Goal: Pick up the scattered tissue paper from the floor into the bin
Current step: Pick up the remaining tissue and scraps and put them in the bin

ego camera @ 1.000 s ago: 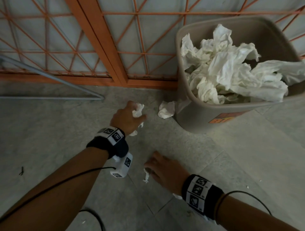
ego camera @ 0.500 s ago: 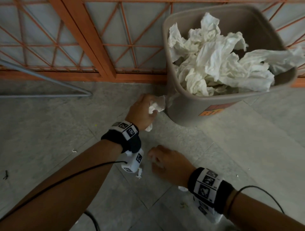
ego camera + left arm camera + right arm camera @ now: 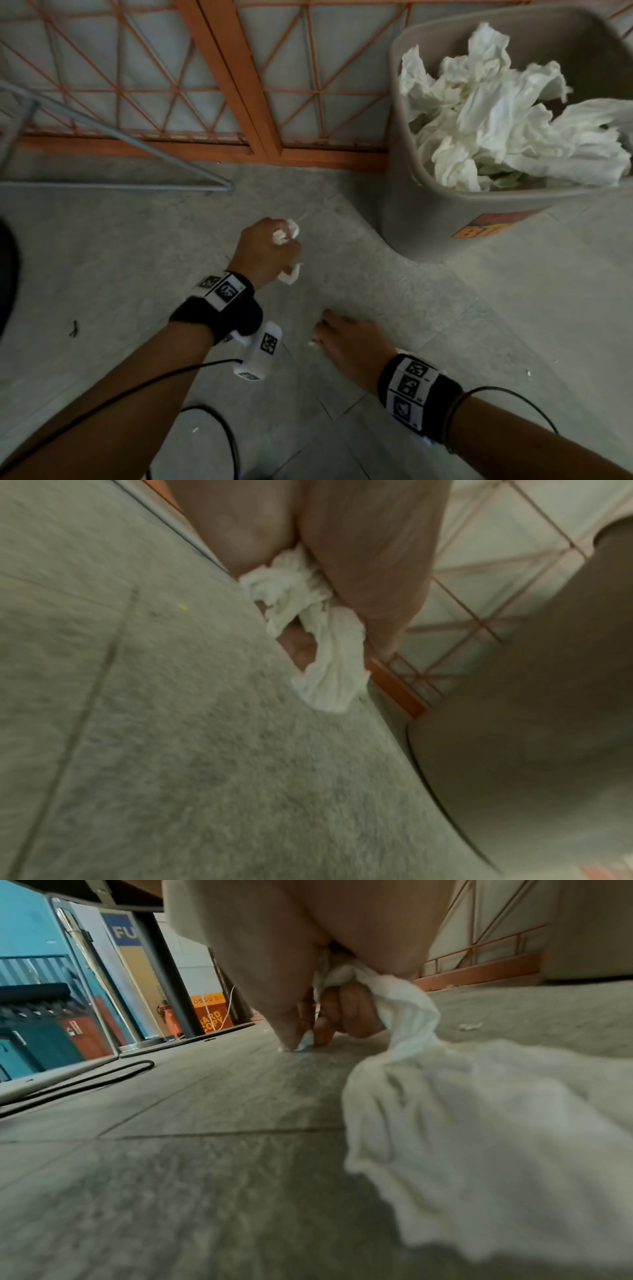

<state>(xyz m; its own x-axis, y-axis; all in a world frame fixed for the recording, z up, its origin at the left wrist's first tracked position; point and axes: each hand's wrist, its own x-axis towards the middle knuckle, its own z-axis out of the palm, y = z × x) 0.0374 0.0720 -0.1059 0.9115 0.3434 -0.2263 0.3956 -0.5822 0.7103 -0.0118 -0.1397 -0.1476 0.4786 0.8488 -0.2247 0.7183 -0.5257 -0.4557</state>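
Grey tiled floor (image 3: 102, 260) lies under both hands: the left hand (image 3: 265, 251), fingers curled round crumpled white tissue paper (image 3: 286, 233), sits nearer the tall beige plastic bin (image 3: 421, 219), which stands far-right of it, while the right hand (image 3: 346, 342) pinches a small tissue scrap (image 3: 306, 1043) on the floor.

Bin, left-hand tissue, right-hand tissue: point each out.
bin (image 3: 424, 219): head view, bare front wall.
left-hand tissue (image 3: 329, 653): left wrist view, hanging tail.
right-hand tissue (image 3: 479, 1110): right wrist view, trailing sheet.

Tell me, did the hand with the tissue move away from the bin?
Yes. Half a second ago the left hand was right at the bin's near corner; now bare floor shows between them, and it grips the tissue.
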